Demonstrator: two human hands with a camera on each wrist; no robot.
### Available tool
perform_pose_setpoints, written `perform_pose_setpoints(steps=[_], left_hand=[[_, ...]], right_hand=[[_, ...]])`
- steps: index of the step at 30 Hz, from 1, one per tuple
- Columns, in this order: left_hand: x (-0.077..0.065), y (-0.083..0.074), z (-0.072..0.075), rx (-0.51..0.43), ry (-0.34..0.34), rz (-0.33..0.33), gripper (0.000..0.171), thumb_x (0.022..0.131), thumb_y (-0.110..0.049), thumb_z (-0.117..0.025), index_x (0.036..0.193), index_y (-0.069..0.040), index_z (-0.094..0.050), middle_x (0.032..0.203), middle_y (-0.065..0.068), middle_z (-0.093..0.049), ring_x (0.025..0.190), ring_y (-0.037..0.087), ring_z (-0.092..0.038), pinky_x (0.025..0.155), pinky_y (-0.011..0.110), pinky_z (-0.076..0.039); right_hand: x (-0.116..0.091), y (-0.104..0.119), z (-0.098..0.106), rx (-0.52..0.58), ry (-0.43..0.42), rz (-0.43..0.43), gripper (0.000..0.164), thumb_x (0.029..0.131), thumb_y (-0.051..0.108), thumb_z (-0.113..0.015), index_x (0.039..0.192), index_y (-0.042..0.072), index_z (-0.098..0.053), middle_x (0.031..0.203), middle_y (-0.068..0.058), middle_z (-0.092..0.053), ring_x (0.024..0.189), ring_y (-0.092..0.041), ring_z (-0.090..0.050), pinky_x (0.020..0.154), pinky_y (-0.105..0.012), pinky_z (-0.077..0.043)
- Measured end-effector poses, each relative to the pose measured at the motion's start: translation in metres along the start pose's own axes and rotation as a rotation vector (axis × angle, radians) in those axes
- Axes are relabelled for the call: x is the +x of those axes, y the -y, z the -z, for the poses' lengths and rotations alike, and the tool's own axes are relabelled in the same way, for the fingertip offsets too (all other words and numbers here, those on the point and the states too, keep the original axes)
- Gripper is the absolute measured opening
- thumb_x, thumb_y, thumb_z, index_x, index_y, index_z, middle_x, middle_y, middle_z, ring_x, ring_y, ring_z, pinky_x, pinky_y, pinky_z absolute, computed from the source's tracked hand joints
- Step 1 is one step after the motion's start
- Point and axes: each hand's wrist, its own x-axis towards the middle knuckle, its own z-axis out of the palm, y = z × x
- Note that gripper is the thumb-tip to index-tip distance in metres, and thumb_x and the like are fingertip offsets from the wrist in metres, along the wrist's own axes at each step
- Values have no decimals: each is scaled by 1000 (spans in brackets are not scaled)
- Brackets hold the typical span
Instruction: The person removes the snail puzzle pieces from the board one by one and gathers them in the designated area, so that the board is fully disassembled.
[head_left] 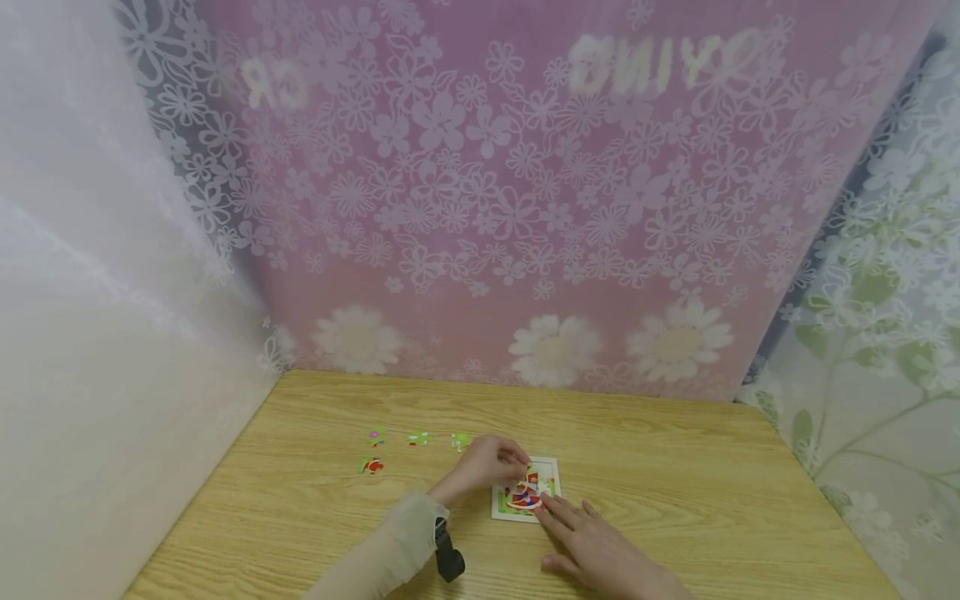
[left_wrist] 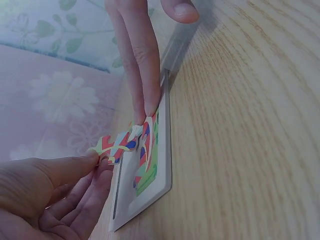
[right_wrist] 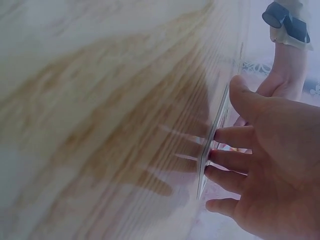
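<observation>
A white-framed jigsaw puzzle board (head_left: 551, 468) lies on the table, with colourful pieces inside its frame. My left hand (head_left: 483, 463) is over the board's left side. Between thumb and fingers it pinches a puzzle piece (left_wrist: 116, 148) in red, blue and yellow, raised above the tray in the left wrist view. My right hand (head_left: 592, 537) comes in from the lower right. Its straight fingertips touch the pieces at the board's right part, and its thumb stands apart. In the right wrist view the board (right_wrist: 201, 172) shows edge-on behind the fingers.
To the left lie several loose puzzle pieces: one green and pink (head_left: 376, 437), one green and white (head_left: 417, 438), another green (head_left: 460, 441), and a red one (head_left: 372, 466). A black strap (head_left: 448, 554) is on the left wrist. Flowered cloth (head_left: 525, 250) hangs behind the wooden table (head_left: 652, 467).
</observation>
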Motion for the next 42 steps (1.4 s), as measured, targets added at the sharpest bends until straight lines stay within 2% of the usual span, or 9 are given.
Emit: perform_pose_setpoints(steps=[5,12,17,23,32,42], left_hand=[[-1,3,6,-35,-32,-4,5,93,-13,-76,96,-11,-78,83,-3,-73,73,13,-70,65,29,-59],[-4,6,12,-102,-60,31,6,93,-11,-74,98,-9,-77,86,0,-73,76,17,-72,69,29,-61],[-9,7,16,-127,-73,19,8,93,-9,-74,100,-6,-77,88,2,-74,80,23,-73,72,31,-62],[-12,10,21,-152,-80,28,8,93,-10,-74,100,-6,-77,89,3,-73,81,20,-72,73,30,-61],[-19,19,29,-172,-99,21,8,93,-9,-74,100,-6,-76,90,4,-74,79,16,-72,71,28,-61],[-33,33,43,-207,-116,18,14,93,-9,-74,105,-3,-76,92,9,-74,80,20,-72,71,31,-62]], right_hand=[[0,1,2,-16,-19,5,66,104,51,-49,145,-1,-53,154,-19,-46,139,-36,-47,107,-63,-40],[1,2,3,-18,-28,10,64,104,49,-49,144,-1,-55,151,-17,-49,137,-36,-49,107,-62,-40],[2,0,2,-40,-49,28,63,104,48,-51,142,-1,-56,149,-19,-52,134,-37,-52,104,-63,-43],[2,-2,1,-35,-32,26,63,103,49,-51,142,-1,-56,150,-19,-51,134,-37,-52,103,-64,-43],[2,-2,0,-67,-57,48,63,103,48,-52,142,-1,-56,149,-19,-51,133,-36,-53,102,-63,-44],[1,-2,-1,-67,-59,46,62,103,48,-52,141,-2,-57,148,-19,-52,133,-36,-53,103,-62,-44]])
